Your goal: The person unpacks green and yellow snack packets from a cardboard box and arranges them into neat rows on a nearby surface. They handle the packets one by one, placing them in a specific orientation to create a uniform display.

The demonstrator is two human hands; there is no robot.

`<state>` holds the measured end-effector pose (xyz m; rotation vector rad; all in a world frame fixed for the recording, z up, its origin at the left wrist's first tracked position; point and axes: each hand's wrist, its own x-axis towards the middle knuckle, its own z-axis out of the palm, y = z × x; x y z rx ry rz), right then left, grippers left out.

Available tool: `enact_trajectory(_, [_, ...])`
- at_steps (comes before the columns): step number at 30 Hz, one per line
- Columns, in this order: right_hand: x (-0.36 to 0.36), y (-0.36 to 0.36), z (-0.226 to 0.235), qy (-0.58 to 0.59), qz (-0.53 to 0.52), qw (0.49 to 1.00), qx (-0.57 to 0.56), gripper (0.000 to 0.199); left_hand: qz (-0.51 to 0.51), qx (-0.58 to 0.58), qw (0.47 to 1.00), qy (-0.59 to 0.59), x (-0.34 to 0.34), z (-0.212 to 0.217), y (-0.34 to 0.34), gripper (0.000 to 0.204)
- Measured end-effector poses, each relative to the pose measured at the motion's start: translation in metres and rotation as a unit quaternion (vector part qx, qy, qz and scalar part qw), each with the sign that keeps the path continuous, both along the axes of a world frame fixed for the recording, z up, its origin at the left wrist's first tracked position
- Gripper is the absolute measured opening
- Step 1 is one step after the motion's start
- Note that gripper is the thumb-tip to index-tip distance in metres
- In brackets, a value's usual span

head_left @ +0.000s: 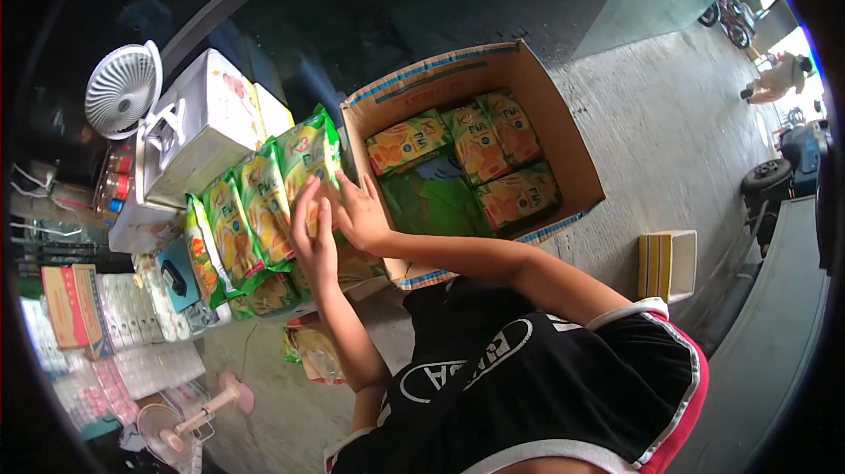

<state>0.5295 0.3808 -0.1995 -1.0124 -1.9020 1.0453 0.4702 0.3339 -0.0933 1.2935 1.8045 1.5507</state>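
My left hand (314, 232) and my right hand (359, 213) are close together at the near end of a green and yellow snack packet (305, 150). The fingers of both are stretched out and lie against it, not wrapped round it. More such packets (231, 223) lean in a row to the left, on top of others. Just right of my hands stands an open cardboard box (570, 135). Similar packets (475, 144) lie along its far and right sides, and a flat green one (431, 201) lies lower inside. What is under my palms is hidden.
Left of the packets are a white carton (198, 126), a white fan (125, 91) and bottles (116, 183). A packet (319, 352) and a pink fan (176, 430) are on the floor side. A striped box (666, 264) stands right; a person (779, 78) is far off.
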Motion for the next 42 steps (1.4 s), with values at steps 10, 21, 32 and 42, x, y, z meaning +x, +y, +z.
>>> enact_trajectory(10, [0.029, 0.008, 0.009, -0.06, -0.001, 0.989, 0.135, 0.041, -0.202, 0.037, 0.977, 0.054, 0.078, -0.014, 0.053, 0.018])
enact_trajectory(21, [0.311, 0.076, -0.014, -0.599, 0.18, 0.75, -0.214, 0.039, -0.386, -0.114, 0.897, 0.185, 0.185, -0.157, 0.117, 0.022])
enact_trajectory(32, [0.3, 0.082, -0.052, -0.283, 0.113, 0.921, -0.241, 0.042, -0.385, -0.473, 0.784, 0.117, 0.126, -0.349, 0.079, 0.07])
enact_trajectory(42, [0.321, 0.083, -0.163, -0.397, 0.111, 0.845, -0.342, 0.039, -0.406, -0.317, 0.833, 0.204, 0.158, -0.296, 0.091, 0.048])
